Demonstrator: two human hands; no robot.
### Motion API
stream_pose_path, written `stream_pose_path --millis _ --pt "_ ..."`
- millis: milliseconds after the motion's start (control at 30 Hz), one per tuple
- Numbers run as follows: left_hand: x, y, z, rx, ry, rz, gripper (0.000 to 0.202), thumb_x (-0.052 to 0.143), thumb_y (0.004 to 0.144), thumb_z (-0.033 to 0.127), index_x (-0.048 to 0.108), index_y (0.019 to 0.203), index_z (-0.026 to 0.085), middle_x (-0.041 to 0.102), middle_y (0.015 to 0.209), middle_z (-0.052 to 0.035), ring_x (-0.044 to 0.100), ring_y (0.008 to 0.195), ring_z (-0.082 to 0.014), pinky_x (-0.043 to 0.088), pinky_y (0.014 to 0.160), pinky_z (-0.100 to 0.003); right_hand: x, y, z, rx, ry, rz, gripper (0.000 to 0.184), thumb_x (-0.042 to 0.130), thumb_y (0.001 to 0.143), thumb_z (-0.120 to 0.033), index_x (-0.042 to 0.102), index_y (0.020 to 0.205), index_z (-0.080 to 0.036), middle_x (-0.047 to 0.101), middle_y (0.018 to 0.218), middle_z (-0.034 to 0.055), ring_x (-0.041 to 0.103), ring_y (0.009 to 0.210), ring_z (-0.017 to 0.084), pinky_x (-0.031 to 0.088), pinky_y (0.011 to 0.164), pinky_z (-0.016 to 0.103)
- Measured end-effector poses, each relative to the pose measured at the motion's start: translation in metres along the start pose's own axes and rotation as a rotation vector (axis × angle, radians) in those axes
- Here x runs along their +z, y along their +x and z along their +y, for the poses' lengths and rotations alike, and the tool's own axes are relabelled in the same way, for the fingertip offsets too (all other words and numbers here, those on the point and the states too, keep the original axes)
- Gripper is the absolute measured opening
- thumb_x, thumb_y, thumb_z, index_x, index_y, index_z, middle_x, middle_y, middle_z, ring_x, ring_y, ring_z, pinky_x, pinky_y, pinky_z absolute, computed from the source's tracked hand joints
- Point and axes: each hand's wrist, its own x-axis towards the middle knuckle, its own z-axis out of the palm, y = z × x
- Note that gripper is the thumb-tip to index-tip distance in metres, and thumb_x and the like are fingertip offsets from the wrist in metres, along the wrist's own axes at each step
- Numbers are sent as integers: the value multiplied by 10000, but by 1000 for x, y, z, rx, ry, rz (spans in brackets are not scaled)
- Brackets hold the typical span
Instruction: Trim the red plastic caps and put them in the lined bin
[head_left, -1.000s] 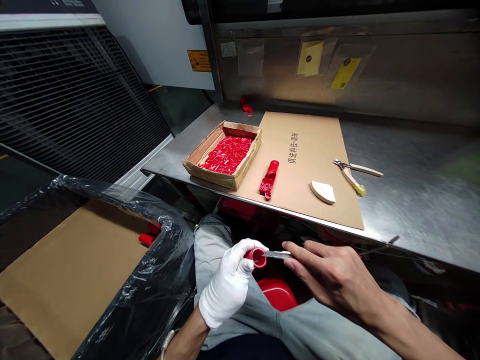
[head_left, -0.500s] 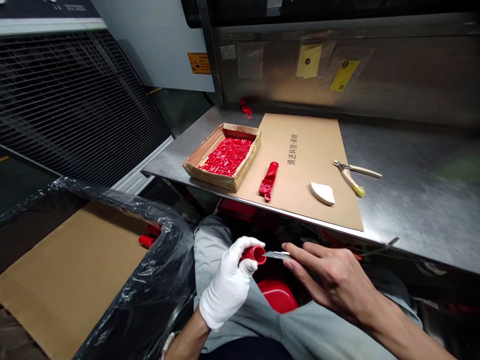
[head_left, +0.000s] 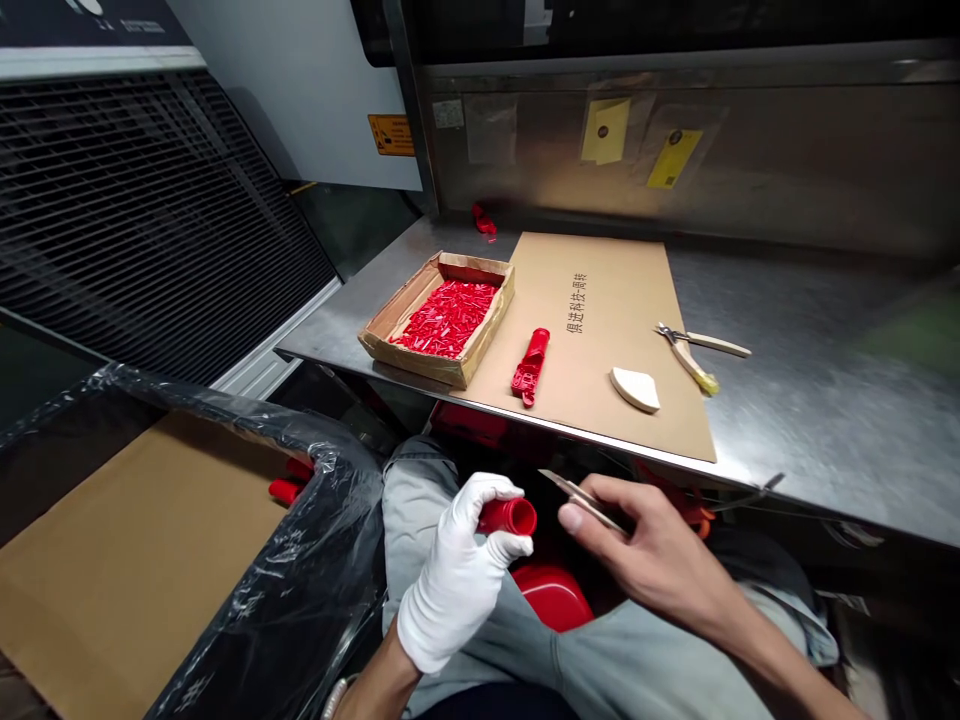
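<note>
My left hand (head_left: 457, 570), in a white glove, is wrapped round a small red plastic tube (head_left: 512, 516) held over my lap, its open end facing right. My bare right hand (head_left: 645, 550) pinches a thin metal blade (head_left: 574, 489) whose tip points up and left, a short way clear of the tube's mouth. A red bowl-like piece (head_left: 553, 592) lies between my knees below both hands.
On the steel bench (head_left: 825, 400) lies a cardboard sheet (head_left: 600, 330) carrying a red moulded part (head_left: 529, 364), a white wedge (head_left: 636, 389) and cutters (head_left: 690, 350). A cardboard tray (head_left: 397, 340) holds several red scraps. A plastic-lined box (head_left: 225, 540) with red parts stands at my left.
The blade tip was at the tube's mouth; my right hand has drawn it back and tilted it upward. My left hand has turned the tube slightly.
</note>
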Motion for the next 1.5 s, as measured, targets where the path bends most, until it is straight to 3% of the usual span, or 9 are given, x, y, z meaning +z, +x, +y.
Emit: stream_pose_path --millis 167,367,567,867,1133,1500 --pt "4 -2 0 64 24 -38 192 636 889 255 611 1078 226 647 1049 -43 618 959 -201 501 869 -319 29 9 -5 16 143 -91 422 547 947 -536 568 736 -171 504 640 -39 432 589 88 341 516 204" --pt "2 -6 -4 39 -21 -216 203 455 984 321 595 1061 195 632 947 -50 597 827 -189 481 785 -318 10 13 11 -109 -227 217 337 554 957 -469 576 760 -196 508 600 -37 431 541 99 336 530 234" --pt "6 3 0 25 -74 -93 151 588 916 267 590 1055 207 616 982 -39 588 876 -185 478 831 -310 -7 -14 24 -335 -358 301 168 531 1006 -305 630 1124 -236 703 984 21 660 823 126 475 745 231" --pt "7 4 2 50 -57 -98 133 599 916 258 599 1040 211 615 993 -35 590 904 -184 474 848 -307 -3 -27 23 -477 -628 339 210 568 993 -269 630 1181 -201 621 779 3 556 574 100 381 557 244" --pt "7 3 0 77 -68 -93 141 613 907 226 611 1049 223 619 1027 -27 591 945 -183 468 866 -293 -1 -22 17 -485 -706 354 227 546 1008 -316 664 1158 -193 591 728 -7 543 538 93 309 497 266" --pt "17 2 -10 -13 -95 83 248 667 830 135 617 1053 231 642 1035 -12 613 950 -168 474 884 -297 6 -20 20 -472 -691 403 227 548 1007 -325 677 1145 -198 572 704 -32 519 504 80 305 486 266"
